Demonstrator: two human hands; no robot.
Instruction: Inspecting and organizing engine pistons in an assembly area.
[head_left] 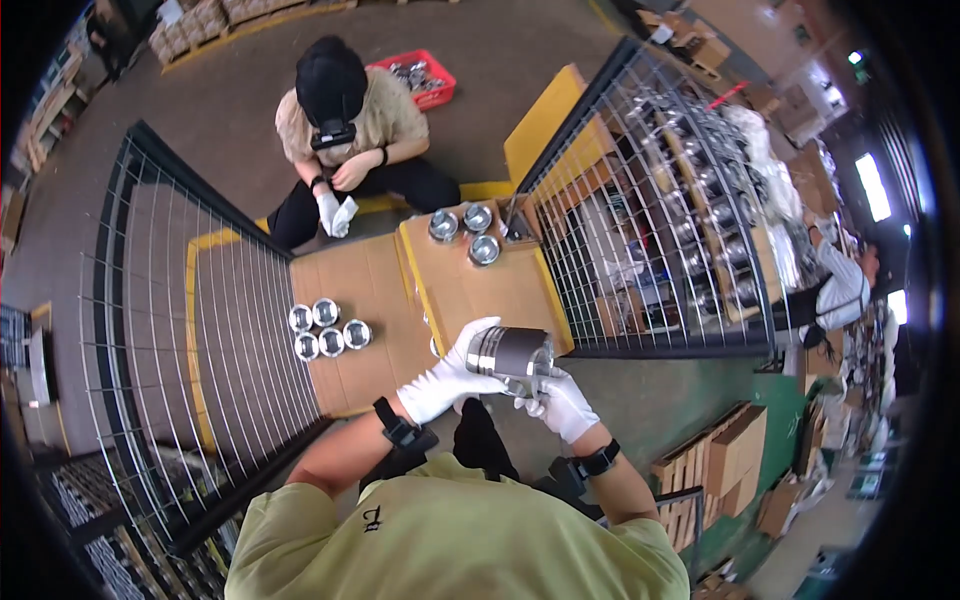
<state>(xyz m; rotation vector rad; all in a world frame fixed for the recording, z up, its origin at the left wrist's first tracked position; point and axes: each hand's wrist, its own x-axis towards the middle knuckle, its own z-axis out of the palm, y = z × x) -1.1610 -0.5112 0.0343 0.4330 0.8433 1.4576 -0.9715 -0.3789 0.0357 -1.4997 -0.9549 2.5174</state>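
Taking the clock from the piece in our hands, with twelve at the far side, we hold one metal piston (514, 352) on its side, just above the cardboard and near its close edge. Our left hand (447, 385) is wrapped around its nine o'clock end, thumb along the top. Our right hand (562, 405) grips its lower edge at about five o'clock. So both hands, in white gloves, are clamped on the same piston, close to each other.

At nine o'clock we see five pistons (331, 343) grouped on a brown cardboard sheet (362, 275), beside the left wire fence (200, 330). Between eleven and twelve, three more pistons (484, 250) sit close together on a second cardboard sheet (490, 300). Past them at eleven, a co-worker (350, 125) in a black cap sits low, a white glove on one hand. A red crate (436, 97) of metal parts lies behind, toward half past eleven. We have the right wire fence (640, 255) between one and two, and tall cardboard boxes (735, 450) at four.
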